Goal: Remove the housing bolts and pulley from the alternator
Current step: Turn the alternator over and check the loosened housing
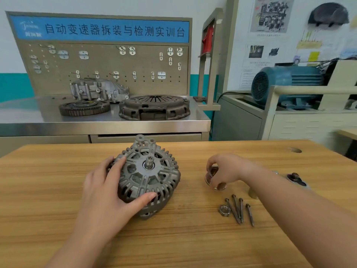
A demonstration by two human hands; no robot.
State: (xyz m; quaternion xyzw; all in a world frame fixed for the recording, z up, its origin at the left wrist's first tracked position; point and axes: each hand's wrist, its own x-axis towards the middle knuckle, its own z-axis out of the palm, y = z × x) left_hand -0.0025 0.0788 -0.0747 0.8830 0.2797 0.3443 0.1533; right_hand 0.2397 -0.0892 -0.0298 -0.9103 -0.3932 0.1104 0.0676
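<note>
On the wooden table the alternator lies at the middle, face up with its bare shaft pointing upward, and the left hand cups its left side, fingers over the top edge and thumb along the near rim. To its right the right hand grips the ribbed pulley from above, fingers curled round it, at the table surface and well apart from the alternator. Just in front of the pulley 4 bolts lie side by side, with 1 nut beside them on their left.
</note>
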